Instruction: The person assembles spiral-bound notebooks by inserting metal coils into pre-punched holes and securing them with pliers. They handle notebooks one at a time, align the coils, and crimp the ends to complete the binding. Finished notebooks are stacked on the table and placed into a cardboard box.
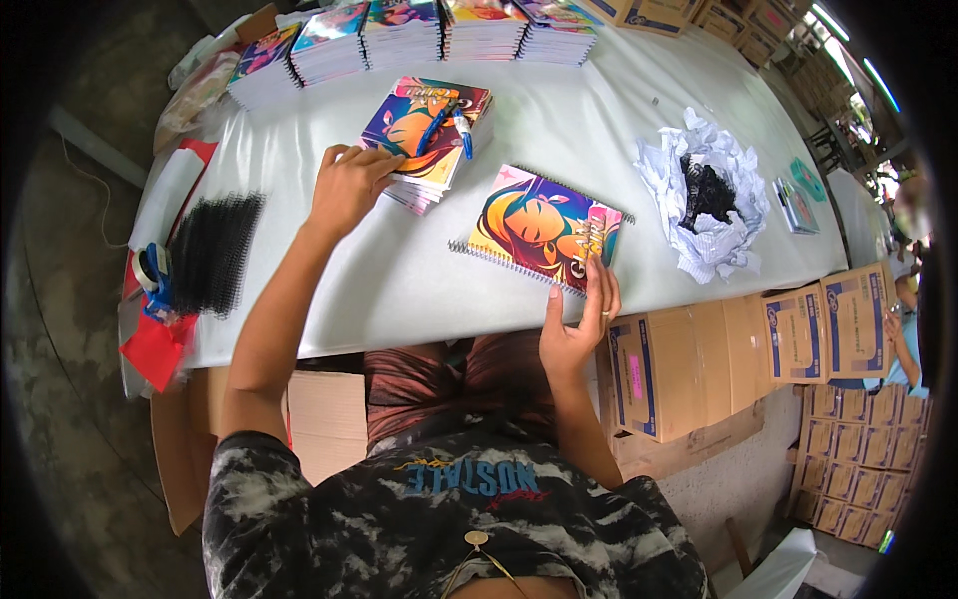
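Note:
A spiral notebook (pixel 544 225) with a colourful illustrated cover lies flat and slightly turned near the table's front edge. My right hand (pixel 581 317) rests its fingers on the cover's lower right part, thumb apart at the near edge. To the left and farther back is a stack of booklets (pixel 394 135) with similar covers. My left hand (pixel 351 185) is at the stack's near left corner, fingers bent and closed on the top booklet's edge; the fingertips are partly hidden. A blue-handled hand tool (pixel 436 130) lies on top of the stack.
Black spiral binding coils (pixel 215 255) lie at the left, beside a blue tape dispenser (pixel 153 282). Notebook stacks (pixel 404 35) line the far edge. Crumpled white paper (pixel 748 205) holding something black sits at the right. Cardboard boxes (pixel 694 364) stand below the table's front right edge.

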Demonstrator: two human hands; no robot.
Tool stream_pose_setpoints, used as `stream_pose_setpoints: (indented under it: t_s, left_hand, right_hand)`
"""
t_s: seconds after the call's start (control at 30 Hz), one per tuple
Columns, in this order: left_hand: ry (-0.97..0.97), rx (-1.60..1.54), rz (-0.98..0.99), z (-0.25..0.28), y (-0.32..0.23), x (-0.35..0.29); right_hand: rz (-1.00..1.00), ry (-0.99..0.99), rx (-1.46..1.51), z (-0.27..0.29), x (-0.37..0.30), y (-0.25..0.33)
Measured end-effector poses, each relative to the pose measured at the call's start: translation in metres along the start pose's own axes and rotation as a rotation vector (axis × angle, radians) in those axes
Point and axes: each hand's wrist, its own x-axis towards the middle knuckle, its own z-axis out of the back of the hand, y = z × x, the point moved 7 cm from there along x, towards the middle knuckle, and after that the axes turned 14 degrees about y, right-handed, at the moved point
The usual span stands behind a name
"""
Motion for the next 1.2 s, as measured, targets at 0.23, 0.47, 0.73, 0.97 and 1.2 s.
stream_pose_setpoints:
  t_s: [0.23, 0.47, 0.73, 0.97, 1.2]
  left_hand:
    - [0.1, -0.41, -0.11, 0.041, 0.029, 0.029]
    - [0.063, -0.436, -0.09, 0.067, 0.015, 0.024]
    - [-0.727, -0.253, -0.075, 0.139, 0.009, -0.054]
    - [-0.647, -1.088, 0.099, 0.09, -0.005, -0.146]
    - [-0.339, -1.454, 0.478, -0.047, -0.02, -0.164]
  right_hand:
    - [0.143, 0.041, 0.095, -0.009, 0.014, 0.035]
    - [0.002, 0.162, 0.521, -0.033, 0.03, 0.024]
    - [-0.184, 0.394, 0.84, -0.069, 0.032, 0.017]
    - [-0.14, 0.539, 1.401, -0.087, 0.032, 0.047]
    - [-0.192, 0.698, 1.098, -0.093, 0.014, 0.039]
